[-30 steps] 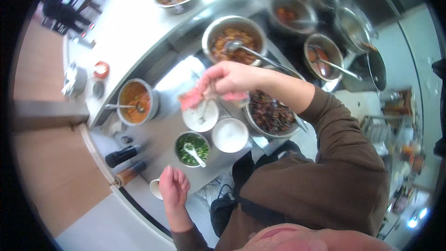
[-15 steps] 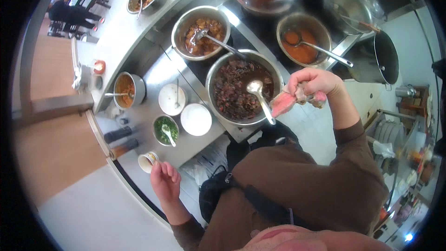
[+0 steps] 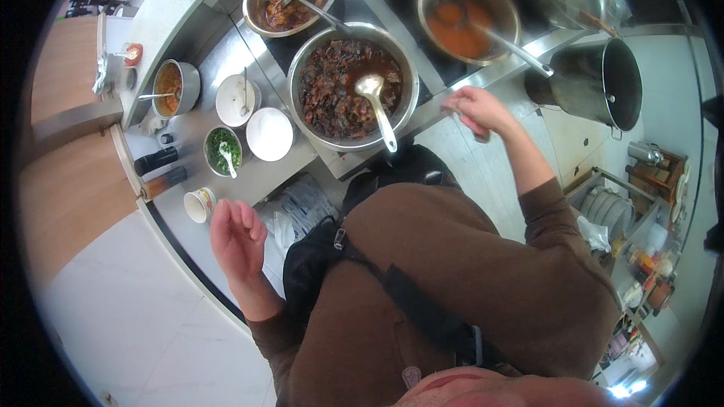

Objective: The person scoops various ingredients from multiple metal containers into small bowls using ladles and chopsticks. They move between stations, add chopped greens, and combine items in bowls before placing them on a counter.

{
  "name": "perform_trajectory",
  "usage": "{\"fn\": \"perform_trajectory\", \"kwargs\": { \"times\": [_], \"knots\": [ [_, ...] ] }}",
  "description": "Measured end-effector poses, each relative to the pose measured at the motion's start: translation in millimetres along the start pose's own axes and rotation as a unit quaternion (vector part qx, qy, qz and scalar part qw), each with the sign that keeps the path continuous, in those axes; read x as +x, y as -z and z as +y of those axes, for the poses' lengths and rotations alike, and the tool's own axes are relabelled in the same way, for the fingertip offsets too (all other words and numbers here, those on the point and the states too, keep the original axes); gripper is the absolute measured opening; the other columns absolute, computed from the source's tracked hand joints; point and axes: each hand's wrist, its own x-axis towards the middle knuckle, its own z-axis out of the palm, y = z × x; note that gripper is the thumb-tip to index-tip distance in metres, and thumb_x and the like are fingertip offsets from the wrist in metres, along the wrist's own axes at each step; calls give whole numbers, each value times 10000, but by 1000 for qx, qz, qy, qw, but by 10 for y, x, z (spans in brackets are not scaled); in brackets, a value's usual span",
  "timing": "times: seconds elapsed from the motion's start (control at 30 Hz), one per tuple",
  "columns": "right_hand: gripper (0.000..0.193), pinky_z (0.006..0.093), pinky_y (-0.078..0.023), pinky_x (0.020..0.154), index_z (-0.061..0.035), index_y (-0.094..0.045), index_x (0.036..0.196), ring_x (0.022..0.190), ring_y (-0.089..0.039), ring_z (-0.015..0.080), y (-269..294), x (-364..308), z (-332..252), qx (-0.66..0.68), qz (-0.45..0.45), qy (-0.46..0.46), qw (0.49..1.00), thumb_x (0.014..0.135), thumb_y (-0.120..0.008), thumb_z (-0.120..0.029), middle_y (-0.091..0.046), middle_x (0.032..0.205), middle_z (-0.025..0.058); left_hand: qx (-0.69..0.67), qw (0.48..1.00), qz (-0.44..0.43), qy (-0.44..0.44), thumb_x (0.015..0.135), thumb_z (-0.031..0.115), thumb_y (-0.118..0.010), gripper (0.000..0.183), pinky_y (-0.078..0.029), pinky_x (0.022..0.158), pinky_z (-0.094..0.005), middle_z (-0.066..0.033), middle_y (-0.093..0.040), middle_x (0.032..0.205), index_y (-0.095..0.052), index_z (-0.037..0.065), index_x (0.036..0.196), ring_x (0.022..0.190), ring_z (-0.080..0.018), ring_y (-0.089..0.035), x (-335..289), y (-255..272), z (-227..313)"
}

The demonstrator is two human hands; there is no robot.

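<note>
My right hand (image 3: 477,111) is closed in the air over the floor, to the right of a large steel pot (image 3: 413,83) of dark braised food. A little of a greyish cloth (image 3: 481,137) shows at its edge; the rest is hidden by the fingers. Resting in that pot is a big steel ladle (image 3: 373,98), its handle over the near rim. My left hand (image 3: 237,234) hangs with loosely curled, parted fingers and nothing in them. Just beyond it stands a paper cup (image 3: 199,205) on the counter, apart from the fingers.
Bowls of chopped greens (image 3: 223,151) and two white bowls (image 3: 269,134) stand left of the pot. Other pots hold stew (image 3: 294,0) and orange soup (image 3: 465,26). A tall dark stockpot (image 3: 588,83) is at right, with a dish rack (image 3: 603,207) nearer me.
My right hand has drawn back with the pink and grey cloth, which now barely shows. My left hand stays near the paper cup. The view has shifted, moving the pots leftward and up.
</note>
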Motion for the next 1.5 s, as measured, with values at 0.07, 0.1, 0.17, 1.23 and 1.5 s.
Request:
{"fn": "perform_trajectory", "kwargs": {
  "times": [0.07, 0.1, 0.17, 1.23, 1.5],
  "knots": [
    [291, 402, -552, 814, -99, -691, 1180, 888, -697, 266, -273, 206, 79, 14, 117, 52, 992, 922, -626, -216, -696, 1031, 162, 1, 1000, -9, -9, 1101, 291, -448, 323, -367, 492, -277, -58, -496, 752, -465, 88, 851, 590, -165, -465, 34, -2, -5],
    [293, 423, -550, 826, -109, -687, 1189, 916, -698, 289, -471, 354, 81, 34, 170, 107, 979, 926, -614, -216, -682, 1035, 175, 11, 1000, -6, -1, 1099, 293, -453, 322, -368, 493, -281, -59, -500, 755, -466, 87, 851, 592, -166, -468, 38, 14, -8],
    [287, 509, -543, 859, -108, -684, 1176, 1052, -643, 389, -747, 562, 117, -183, 284, 182, 923, 918, -590, -188, -647, 1119, 197, 20, 1000, -6, 3, 1094, 297, -463, 322, -368, 495, -287, -61, -508, 761, -468, 85, 852, 596, -170, -473, 63, 78, -31],
    [277, 454, -536, 912, -133, -752, 1074, 1052, -670, 361, -179, 268, 230, -503, -261, 385, 728, 813, -659, -146, -678, 1096, 153, -253, 920, 274, -119, 1049, 235, -592, 168, -505, 584, -300, -24, -621, 818, -578, 93, 959, 683, -144, -582, -1086, -1005, -3131],
    [261, 487, -527, 910, -114, -737, 1101, 1050, -654, 403, -435, 68, 555, -559, -327, 475, 595, 882, -643, -220, -690, 1088, 186, -339, 848, 340, -225, 1021, 210, -610, 135, -535, 595, -307, -50, -656, 812, -592, 86, 970, 673, -154, -623, -2168, -1328, -4094]
  ]
}}
